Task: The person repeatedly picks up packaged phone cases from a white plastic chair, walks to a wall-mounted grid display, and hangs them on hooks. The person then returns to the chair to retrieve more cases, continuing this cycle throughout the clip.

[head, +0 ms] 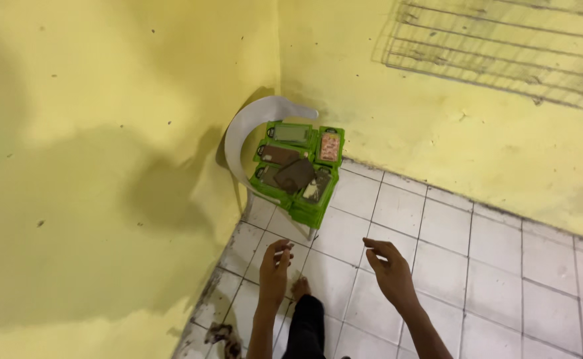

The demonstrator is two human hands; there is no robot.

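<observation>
Between left hand [273, 269] fingers, small white object [285, 249], indistinct.

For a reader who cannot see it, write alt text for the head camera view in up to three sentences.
A person's left hand and right hand reach out, holding nothing that can be made out, over a white tiled floor. Ahead, a white plastic chair in a yellow-walled corner bears stacked green packages. A bare foot shows below.

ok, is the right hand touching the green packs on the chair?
Apart. The head view shows the right hand hovering with bare floor tiles between it and the green packs stacked on the white chair.
</observation>
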